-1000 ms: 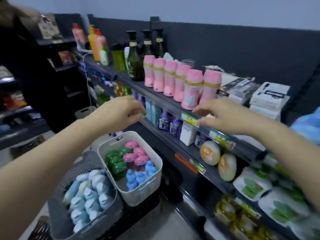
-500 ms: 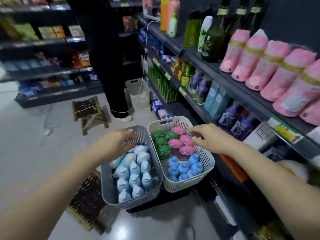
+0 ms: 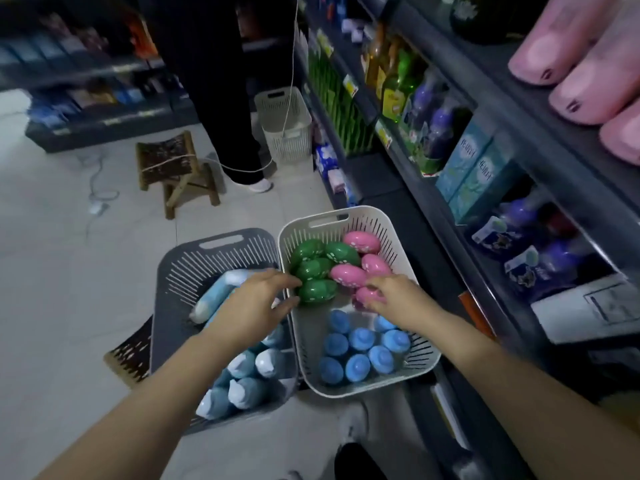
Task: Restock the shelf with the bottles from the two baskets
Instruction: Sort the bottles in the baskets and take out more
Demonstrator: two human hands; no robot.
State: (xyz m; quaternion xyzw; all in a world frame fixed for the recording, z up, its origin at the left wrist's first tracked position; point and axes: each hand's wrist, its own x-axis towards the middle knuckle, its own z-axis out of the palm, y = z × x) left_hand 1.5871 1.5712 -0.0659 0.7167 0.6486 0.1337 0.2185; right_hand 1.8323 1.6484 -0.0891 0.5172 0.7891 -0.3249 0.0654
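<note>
Two baskets stand side by side on the floor below me. The grey basket (image 3: 214, 239) on the left holds several pale blue bottles (image 3: 244, 388). Green bottles (image 3: 317, 291), pink bottles (image 3: 348, 274) and blue-capped bottles (image 3: 356, 348) fill the white basket (image 3: 329, 216). My left hand (image 3: 254, 303) reaches over the basket rims, with its finger and thumb spread against the nearest green bottle. My right hand (image 3: 394, 301) curls its fingers over the nearest pink bottle (image 3: 369, 295). The shelf (image 3: 485, 109) runs along the right.
A person in dark trousers (image 3: 221, 98) stands ahead by the shelf, beside an empty white basket (image 3: 284, 123). A small wooden stool (image 3: 173, 168) and a cable (image 3: 100, 195) are on the tiled floor. Tall pink bottles (image 3: 588, 64) line the top shelf.
My view dropped from the shelf to the baskets. Both hands came down from the shelf edge into the white basket, the left onto a green bottle, the right onto a pink one.
</note>
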